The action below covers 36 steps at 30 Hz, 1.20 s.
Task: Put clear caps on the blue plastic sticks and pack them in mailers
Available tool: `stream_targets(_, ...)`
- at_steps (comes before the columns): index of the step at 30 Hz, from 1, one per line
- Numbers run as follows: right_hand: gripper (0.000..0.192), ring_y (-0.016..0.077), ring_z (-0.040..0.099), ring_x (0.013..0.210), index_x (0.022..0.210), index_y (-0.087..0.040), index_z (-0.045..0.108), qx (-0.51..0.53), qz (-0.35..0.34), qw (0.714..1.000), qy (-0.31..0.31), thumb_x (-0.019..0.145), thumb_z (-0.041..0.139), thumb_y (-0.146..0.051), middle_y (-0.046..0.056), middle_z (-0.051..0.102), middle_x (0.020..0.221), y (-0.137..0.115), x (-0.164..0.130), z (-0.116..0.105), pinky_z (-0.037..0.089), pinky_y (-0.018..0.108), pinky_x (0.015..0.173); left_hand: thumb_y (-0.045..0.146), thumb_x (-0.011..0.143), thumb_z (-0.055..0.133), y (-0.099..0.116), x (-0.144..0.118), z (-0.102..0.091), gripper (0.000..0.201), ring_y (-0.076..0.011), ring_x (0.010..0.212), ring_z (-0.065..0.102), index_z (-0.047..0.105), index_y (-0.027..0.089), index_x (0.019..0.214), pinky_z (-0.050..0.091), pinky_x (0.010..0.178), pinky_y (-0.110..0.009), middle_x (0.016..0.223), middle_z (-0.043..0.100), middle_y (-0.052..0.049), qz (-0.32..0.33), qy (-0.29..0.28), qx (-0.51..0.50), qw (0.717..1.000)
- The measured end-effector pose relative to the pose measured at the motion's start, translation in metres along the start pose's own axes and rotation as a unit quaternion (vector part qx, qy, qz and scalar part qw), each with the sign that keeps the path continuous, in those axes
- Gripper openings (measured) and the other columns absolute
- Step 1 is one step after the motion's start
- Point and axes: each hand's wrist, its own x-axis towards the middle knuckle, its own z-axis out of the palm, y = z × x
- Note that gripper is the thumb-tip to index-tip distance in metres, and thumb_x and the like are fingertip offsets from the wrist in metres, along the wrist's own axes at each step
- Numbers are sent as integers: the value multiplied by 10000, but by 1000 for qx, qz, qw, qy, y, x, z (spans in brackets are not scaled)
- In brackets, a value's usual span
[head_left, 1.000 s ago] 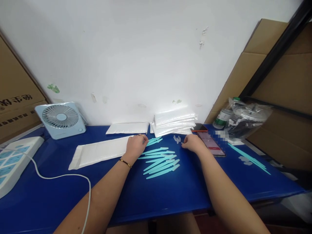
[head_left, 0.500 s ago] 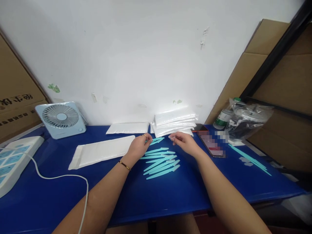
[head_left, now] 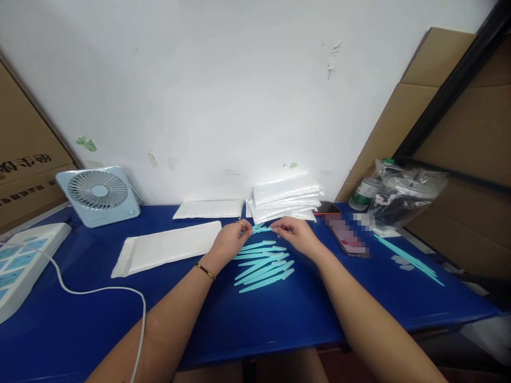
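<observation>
A turquoise eyebrow razor (head_left: pixel 262 230) is pinched in the closed fingers of my left hand (head_left: pixel 231 238), its right end pointing toward my other hand. My right hand (head_left: pixel 297 235) is closed at that end, fingertips on a small clear blade cap that they mostly hide. Just behind the held razor, part of another turquoise one shows. In front of my hands, several more eyebrow razors (head_left: pixel 261 274) lie in a loose row on the blue table (head_left: pixel 255 324), pale blade ends to the right.
Left of my hands lies a white padded packet (head_left: pixel 167 248); a stack of similar packets (head_left: pixel 285 197) is by the wall. A fan (head_left: pixel 98 194), power strip (head_left: pixel 32 266) and cable are left. Right are a phone (head_left: pixel 349 239), clear caps (head_left: pixel 402 262), turquoise sticks (head_left: pixel 411 260) and a bottle (head_left: pixel 365 194).
My right hand has moved left with the small clear cap, up to the end of the razor in my left hand. My left hand has shifted very slightly.
</observation>
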Motion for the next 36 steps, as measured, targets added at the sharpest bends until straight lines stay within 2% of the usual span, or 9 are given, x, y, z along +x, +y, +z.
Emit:
stream_targets(5,207,129,579,660,934,-199,693,1,-6,999,-52,832,550,-310,31,641,812,-6,-1,5,443,235,606,326,870,452,4,-3,7,178,-155,721,578,595,225,838,397,640,-252,750,643,17,34,-6,16,999)
stream_targets(8,245,133,575,623,933,-187,691,1,21,996,-83,816,561,-358,30,649,767,-3,-2,-6,436,230,571,348,853,492,6,-7,13,174,-196,862,577,621,232,861,426,720,-284,820,660,-3,45,-20,40,998)
stream_targets(13,254,160,582,632,816,-164,688,-140,105,982,72,812,523,-357,34,656,691,21,-2,-37,421,247,600,336,862,499,7,-16,27,283,-214,1062,519,603,221,1099,411,916,-330,1099,630,-42,113,-56,41,991)
stream_targets(17,150,157,585,679,780,-179,691,-245,147,957,56,748,554,-229,34,670,739,36,-1,-42,403,236,632,337,874,486,9,-19,29,285,-188,1049,529,598,229,1113,426,903,-300,1114,616,-37,149,-85,35,985)
stream_targets(23,234,188,586,757,837,-185,667,-312,159,937,6,715,638,-384,63,665,837,37,1,-22,394,249,646,298,857,496,-3,-6,13,247,-236,1019,521,613,231,1064,413,831,-351,1060,619,-57,31,11,184,982)
stream_targets(27,113,197,592,772,816,-178,652,-361,166,918,-15,713,608,-196,76,665,840,35,3,-14,373,253,631,317,840,519,-14,1,9,182,-231,961,535,635,220,942,384,826,-339,952,637,-57,1,0,209,978)
stream_targets(29,180,202,597,768,817,-180,655,-374,171,911,-22,675,585,-96,77,667,827,34,2,-14,361,253,609,310,837,519,-14,1,9,158,-232,934,542,641,215,871,371,825,-344,899,640,-58,10,-1,211,977)
stream_targets(32,201,208,601,749,807,-184,662,-377,186,907,-30,646,604,-81,80,665,808,32,1,-15,352,253,582,293,847,494,-11,2,8,175,-222,883,563,642,208,808,361,816,-341,846,644,-61,16,6,210,978)
stream_targets(36,103,200,596,742,719,-183,649,-366,167,914,-49,658,616,-107,67,659,769,27,1,-13,358,246,587,309,842,492,-12,2,6,186,-192,810,592,652,221,804,384,756,-298,836,659,-39,-4,-7,170,985)
